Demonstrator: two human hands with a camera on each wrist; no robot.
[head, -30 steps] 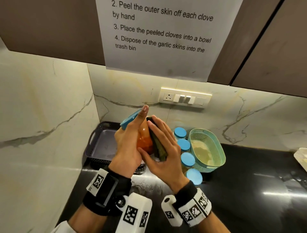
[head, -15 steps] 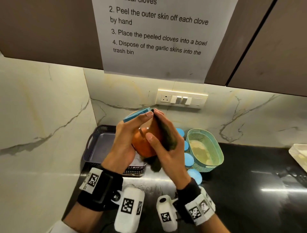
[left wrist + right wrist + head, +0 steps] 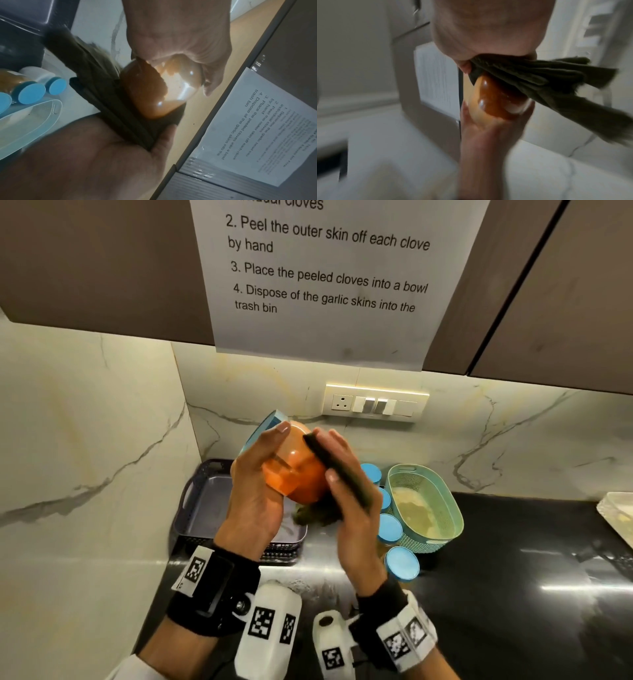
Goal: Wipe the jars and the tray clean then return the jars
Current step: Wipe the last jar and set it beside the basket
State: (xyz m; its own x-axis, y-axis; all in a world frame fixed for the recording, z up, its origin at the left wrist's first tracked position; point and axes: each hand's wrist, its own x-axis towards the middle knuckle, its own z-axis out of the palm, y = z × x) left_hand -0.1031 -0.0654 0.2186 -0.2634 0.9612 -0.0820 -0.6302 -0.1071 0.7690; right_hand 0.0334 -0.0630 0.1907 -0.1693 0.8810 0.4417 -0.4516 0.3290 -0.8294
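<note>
My left hand (image 3: pixel 260 484) grips a round jar (image 3: pixel 294 474) of orange powder with a blue lid (image 3: pixel 262 428), tilted and held above the counter. My right hand (image 3: pixel 346 484) presses a folded dark green cloth (image 3: pixel 334 470) against the jar's right side, thumb on the cloth's near edge. The left wrist view shows the cloth (image 3: pixel 118 102) lying between the jar (image 3: pixel 161 92) and my right palm. In the right wrist view the cloth (image 3: pixel 547 83) drapes over the jar (image 3: pixel 498 100). The dark grey tray (image 3: pixel 205 508) sits below my left hand.
Several blue-lidded jars (image 3: pixel 400 561) stand in a row on the black counter (image 3: pixel 513 594), next to a teal basket (image 3: pixel 424 505). Marble walls close the corner at the left and back. A paper sheet (image 3: pixel 325 275) hangs from the cupboard overhead. A white container (image 3: pixel 616 515) shows at the right edge.
The jar has been turned in my left hand, and my right hand has slid the cloth over its right side, upward toward the lid. Both hands have risen slightly.
</note>
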